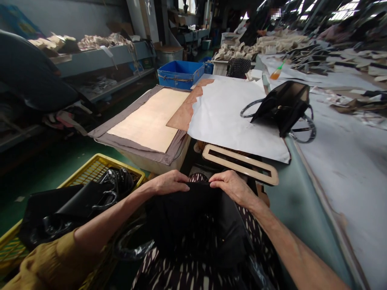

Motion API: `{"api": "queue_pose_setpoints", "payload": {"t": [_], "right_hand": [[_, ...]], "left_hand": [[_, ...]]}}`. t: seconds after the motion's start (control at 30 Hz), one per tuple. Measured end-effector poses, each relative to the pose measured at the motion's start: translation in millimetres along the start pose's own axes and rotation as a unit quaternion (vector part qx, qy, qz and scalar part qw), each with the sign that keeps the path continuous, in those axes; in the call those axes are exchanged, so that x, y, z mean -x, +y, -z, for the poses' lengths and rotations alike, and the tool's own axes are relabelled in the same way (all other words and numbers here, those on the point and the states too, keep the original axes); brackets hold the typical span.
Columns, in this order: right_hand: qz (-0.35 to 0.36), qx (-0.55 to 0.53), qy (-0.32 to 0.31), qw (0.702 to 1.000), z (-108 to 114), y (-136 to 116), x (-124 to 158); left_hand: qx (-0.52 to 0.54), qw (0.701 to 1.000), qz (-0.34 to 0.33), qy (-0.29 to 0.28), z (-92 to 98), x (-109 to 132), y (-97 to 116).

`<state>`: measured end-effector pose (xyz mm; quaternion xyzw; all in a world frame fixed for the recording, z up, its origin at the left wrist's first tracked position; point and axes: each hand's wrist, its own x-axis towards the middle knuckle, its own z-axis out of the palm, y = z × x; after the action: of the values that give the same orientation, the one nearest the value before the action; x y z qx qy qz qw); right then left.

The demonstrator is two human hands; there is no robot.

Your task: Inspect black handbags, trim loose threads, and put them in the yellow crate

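left hand (171, 183) and right hand (232, 186) clamped on top edge of black bag (190, 209), bag at bottom center, handbag (279, 105) on white sheet (223, 110) upper right, yellow crate (90, 167) lower left

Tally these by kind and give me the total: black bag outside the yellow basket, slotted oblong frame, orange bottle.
Black bags: 2 (one held bag, gripped by left hand and right hand; one other bag on the white sheeting)
Slotted oblong frame: 1
Orange bottle: 1
Total: 4
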<state>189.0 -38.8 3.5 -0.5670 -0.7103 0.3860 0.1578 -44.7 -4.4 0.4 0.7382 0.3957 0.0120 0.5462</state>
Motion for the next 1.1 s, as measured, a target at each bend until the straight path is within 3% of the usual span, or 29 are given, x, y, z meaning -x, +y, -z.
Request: {"api": "queue_pose_setpoints", "payload": {"t": [0.13,0.27,0.4,0.63,0.77,0.83,0.93,1.0,1.1], "right_hand": [[0.002,0.004,-0.002,1.000,-2.2,-6.1,-5.4],[0.015,0.002,-0.008,1.000,-2.5,-13.0,-5.0],[0.018,-0.041,-0.006,0.999,1.9,-16.9,-1.1],[-0.087,-0.157,0.071,0.981,12.1,-1.6,34.3],[-0.157,-0.200,0.047,0.966,6.1,5.6,70.8],[-0.182,-0.143,0.042,0.972,-2.7,0.1,83.2],[-0.222,0.033,0.073,0.972,-19.2,-11.0,88.1],[-0.217,0.139,0.098,0.961,-27.8,-12.0,86.2],[-0.171,0.201,0.096,0.960,-36.1,1.7,88.3]], "left_hand": [[-0.127,0.990,-0.046,0.047,-1.3,-7.9,17.8],[-0.245,0.966,-0.076,0.046,-12.4,-26.1,34.3],[-0.254,0.962,-0.094,0.040,-15.4,-36.1,42.3],[-0.260,0.964,-0.003,0.050,2.1,-32.7,51.8],[-0.269,0.959,0.041,0.073,2.0,-36.2,41.5],[-0.254,0.963,0.040,0.077,0.0,-39.4,34.9],[-0.211,0.974,0.024,0.083,-0.1,-43.3,25.7],[-0.186,0.979,0.019,0.085,2.4,-42.8,20.3],[-0.161,0.983,0.025,0.083,4.7,-32.1,15.9]]}}
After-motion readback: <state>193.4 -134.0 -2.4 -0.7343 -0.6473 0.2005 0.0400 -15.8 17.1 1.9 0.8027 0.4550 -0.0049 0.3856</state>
